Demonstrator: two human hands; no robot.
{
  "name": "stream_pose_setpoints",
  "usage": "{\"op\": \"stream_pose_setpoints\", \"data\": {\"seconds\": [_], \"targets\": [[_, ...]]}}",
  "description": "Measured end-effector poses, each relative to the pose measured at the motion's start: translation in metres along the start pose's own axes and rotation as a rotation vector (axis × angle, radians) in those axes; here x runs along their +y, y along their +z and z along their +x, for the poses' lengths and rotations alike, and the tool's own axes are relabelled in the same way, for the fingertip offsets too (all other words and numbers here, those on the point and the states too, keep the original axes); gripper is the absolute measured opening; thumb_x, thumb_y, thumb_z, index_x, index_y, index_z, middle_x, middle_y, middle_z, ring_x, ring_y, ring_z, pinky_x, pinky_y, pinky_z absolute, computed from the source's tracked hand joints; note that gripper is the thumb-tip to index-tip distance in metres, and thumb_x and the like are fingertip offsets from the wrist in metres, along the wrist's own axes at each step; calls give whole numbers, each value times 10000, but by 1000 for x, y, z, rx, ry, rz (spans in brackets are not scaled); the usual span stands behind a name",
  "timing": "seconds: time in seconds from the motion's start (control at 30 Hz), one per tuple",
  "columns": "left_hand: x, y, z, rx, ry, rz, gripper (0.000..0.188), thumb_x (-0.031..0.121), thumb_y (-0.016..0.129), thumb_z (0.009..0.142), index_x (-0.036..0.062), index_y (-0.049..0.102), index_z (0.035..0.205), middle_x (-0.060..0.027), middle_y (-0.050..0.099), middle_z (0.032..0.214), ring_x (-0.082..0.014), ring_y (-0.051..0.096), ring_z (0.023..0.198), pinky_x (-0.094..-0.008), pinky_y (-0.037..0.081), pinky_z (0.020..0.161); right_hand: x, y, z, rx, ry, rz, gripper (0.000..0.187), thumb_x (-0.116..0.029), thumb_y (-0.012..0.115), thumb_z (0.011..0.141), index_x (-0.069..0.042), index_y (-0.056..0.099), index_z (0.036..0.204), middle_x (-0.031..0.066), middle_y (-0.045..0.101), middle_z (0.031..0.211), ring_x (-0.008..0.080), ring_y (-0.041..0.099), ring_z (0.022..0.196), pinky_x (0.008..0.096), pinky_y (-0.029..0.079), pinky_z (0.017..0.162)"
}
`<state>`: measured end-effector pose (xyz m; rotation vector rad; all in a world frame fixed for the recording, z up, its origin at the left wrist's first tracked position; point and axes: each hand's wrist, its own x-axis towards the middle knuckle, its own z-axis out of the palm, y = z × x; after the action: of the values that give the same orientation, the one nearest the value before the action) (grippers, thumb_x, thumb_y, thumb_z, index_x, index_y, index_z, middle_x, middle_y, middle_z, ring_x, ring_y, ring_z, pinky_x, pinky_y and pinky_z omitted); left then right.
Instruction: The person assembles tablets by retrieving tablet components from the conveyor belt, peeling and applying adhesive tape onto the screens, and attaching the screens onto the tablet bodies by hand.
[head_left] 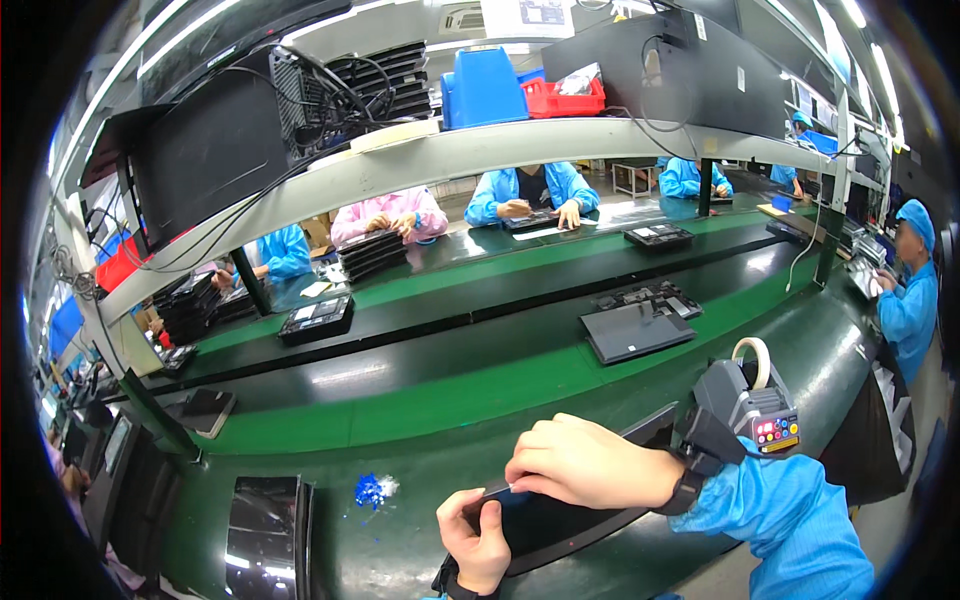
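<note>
A flat black panel, like a laptop screen (560, 526), is tilted over the green bench in front of me. My left hand (478, 545) grips its left end, thumb on the face and fingers behind the edge. At the panel's upper left corner, my right hand (585, 465) has its fingertips pinched together. A thin pale sliver shows by those fingertips, too small to name. The right forearm, in a blue sleeve with a black wristband, crosses above the panel's right part and hides some of it.
Left of my hands lie a small heap of blue bits (372, 490) and glossy black panels (262, 535). A tape dispenser (748, 400) stands at the right. Beyond, the conveyor (420, 345) carries laptop parts (640, 328). Co-workers sit across it; an overhead shelf (400, 160) spans above.
</note>
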<state>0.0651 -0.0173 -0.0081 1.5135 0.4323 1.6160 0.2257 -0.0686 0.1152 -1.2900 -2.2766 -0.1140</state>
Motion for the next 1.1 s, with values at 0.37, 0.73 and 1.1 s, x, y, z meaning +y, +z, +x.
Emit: {"op": "stream_pose_setpoints", "data": {"seconds": [0.37, 0.73, 1.1], "targets": [[3, -17, 18, 210, -257, -222, 220, 59, 567, 872, 59, 485, 1076, -33, 514, 952, -114, 486, 835, -247, 400, 751, -59, 22, -84, 470, 495, 343, 33, -86, 660, 780, -62, 681, 776, 55, 604, 726, 176, 568, 668, 283, 454, 602], [44, 32, -10, 370, -532, -211, 220, 133, 521, 919, 58, 477, 1122, -68, 488, 1097, -177, 445, 1010, -313, 349, 906, -56, 61, -63, 1404, 908, 852, 274, -174, 523, 932, 11, 526, 1133, 36, 564, 1033, 129, 499, 934, 263, 409, 825], [65, -9, -3, -147, -484, 228, 232, 193, 455, 961, 6, 546, 1066, -89, 576, 1085, -168, 544, 1006, -302, 426, 913, -21, 57, -134, 980, 920, 1213, 313, -132, 527, 933, 9, 487, 1208, 37, 565, 1132, 117, 511, 1020, 275, 412, 906]]}}
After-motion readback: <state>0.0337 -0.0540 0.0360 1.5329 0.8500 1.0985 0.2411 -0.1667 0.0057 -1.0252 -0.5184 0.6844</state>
